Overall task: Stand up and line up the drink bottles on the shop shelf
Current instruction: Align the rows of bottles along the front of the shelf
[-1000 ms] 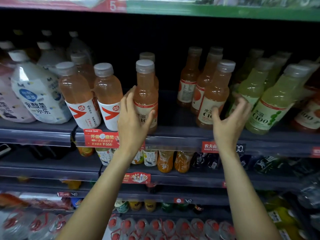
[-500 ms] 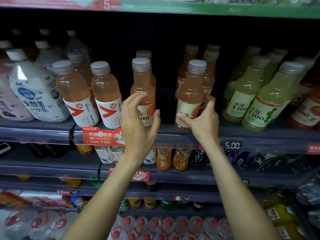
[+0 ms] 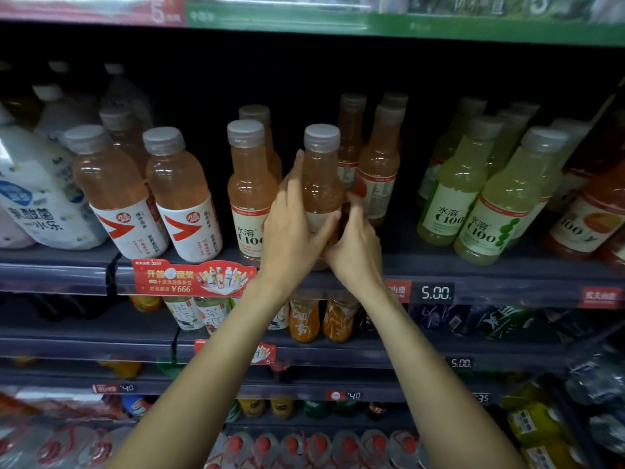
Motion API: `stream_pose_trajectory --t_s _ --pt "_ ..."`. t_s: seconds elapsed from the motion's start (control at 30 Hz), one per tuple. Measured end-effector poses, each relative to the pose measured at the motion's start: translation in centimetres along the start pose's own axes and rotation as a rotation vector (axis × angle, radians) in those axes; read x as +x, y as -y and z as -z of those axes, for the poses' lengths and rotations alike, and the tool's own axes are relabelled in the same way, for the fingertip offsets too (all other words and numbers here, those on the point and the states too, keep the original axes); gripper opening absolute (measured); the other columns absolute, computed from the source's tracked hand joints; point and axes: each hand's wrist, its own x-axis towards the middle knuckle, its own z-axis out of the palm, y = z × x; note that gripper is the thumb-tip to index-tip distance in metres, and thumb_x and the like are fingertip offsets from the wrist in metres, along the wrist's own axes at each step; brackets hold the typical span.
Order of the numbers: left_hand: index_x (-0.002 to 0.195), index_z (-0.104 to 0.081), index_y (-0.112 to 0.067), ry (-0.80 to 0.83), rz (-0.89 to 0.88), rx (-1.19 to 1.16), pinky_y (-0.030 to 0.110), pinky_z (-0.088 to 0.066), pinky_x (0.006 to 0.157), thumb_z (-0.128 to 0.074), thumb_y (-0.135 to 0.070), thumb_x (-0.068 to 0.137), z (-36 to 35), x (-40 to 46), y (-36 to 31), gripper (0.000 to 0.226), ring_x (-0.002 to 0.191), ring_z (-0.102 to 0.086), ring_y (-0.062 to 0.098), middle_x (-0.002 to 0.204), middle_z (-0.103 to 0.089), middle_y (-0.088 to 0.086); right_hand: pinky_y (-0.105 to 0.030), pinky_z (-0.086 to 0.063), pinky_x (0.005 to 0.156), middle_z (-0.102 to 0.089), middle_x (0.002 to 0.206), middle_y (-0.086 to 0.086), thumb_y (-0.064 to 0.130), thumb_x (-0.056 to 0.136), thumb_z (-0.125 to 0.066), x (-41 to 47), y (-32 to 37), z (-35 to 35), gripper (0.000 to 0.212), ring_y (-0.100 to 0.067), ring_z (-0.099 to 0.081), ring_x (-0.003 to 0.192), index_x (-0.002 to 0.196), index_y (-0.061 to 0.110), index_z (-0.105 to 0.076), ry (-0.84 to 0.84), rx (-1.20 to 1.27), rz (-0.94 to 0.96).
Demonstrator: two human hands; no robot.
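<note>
On the dark shop shelf (image 3: 439, 265) I have my left hand (image 3: 291, 228) and right hand (image 3: 355, 252) wrapped around an upright, grey-capped, orange plastic drink bottle (image 3: 321, 184) at the front edge (crowded row); a nudge could topple its twin neighbour (image 3: 248, 194).

A red paper promotional tag (image 3: 194, 278) and a black digital price label reading 5.00 (image 3: 435, 293) hang on the dark shelf edge rail (image 3: 54, 278).
</note>
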Motion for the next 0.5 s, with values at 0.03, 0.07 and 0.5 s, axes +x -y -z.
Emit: stream_pose_trajectory --t_s 0.03,0.07,0.5 --pt "0.151 -0.015 -0.01 -0.012 -0.006 0.014 0.025 -0.04 0.094 -0.068 -0.031 0.087 -0.1 0.0 0.0 0.086 0.121 -0.048 0.019 0.135 -0.049 0.012 -0.035 -0.051 0.086 -0.057 0.128 -0.009 0.029 0.082 -0.07 0.1 -0.5 0.4 0.076 -0.025 -0.058 0.113 0.142 0.017 -0.026 0.06 0.043 0.035" --pt "0.151 -0.015 -0.008 -0.016 -0.011 0.024 0.026 -0.04 0.093 -0.067 -0.03 0.087 -0.1 -0.1 0.0 0.085 0.119 -0.049 0.02 0.133 -0.051 0.013 -0.034 -0.05 0.092 -0.055 0.131 -0.007 0.029 0.081 -0.071 0.1 -1.1 1.0 0.075 -0.021 -0.056 0.117 0.142 0.017 -0.028 0.115 0.082 0.073" --pt "0.151 -0.008 -0.011 0.014 0.002 0.085 0.028 -0.043 0.089 -0.063 -0.033 0.09 0.1 -0.2 -0.5 0.084 0.117 -0.053 0.026 0.136 -0.048 0.017 -0.04 -0.044 0.087 -0.042 0.131 -0.013 0.046 0.07 -0.077 8.0 -4.8 3.3 0.087 -0.03 -0.045 0.118 0.137 0.015 -0.031 -0.256 -0.074 -0.113"
